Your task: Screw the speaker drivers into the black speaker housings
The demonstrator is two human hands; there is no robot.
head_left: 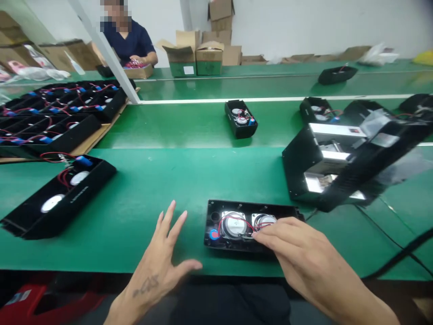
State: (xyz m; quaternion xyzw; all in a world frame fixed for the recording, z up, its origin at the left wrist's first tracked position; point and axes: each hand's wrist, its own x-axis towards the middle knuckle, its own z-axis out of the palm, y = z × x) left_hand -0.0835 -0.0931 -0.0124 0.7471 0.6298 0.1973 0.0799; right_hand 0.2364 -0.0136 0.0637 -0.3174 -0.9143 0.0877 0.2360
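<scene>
A black speaker housing lies on the green bench in front of me, its open side up. Inside it sit two round silver speaker drivers, red wires and a blue cylindrical part. My right hand reaches over the housing's right half, fingertips pinched together by the wires and a small part between the drivers. What lies in that pinch is too small to make out, and the hand partly covers the right driver. Left of the housing, my left hand hovers with fingers spread, holding nothing.
Another open speaker housing rests at left, near a cardboard tray packed with several more. A black machine stands at right with cables. Further housings lie on the conveyor. A co-worker sits opposite beside cardboard boxes.
</scene>
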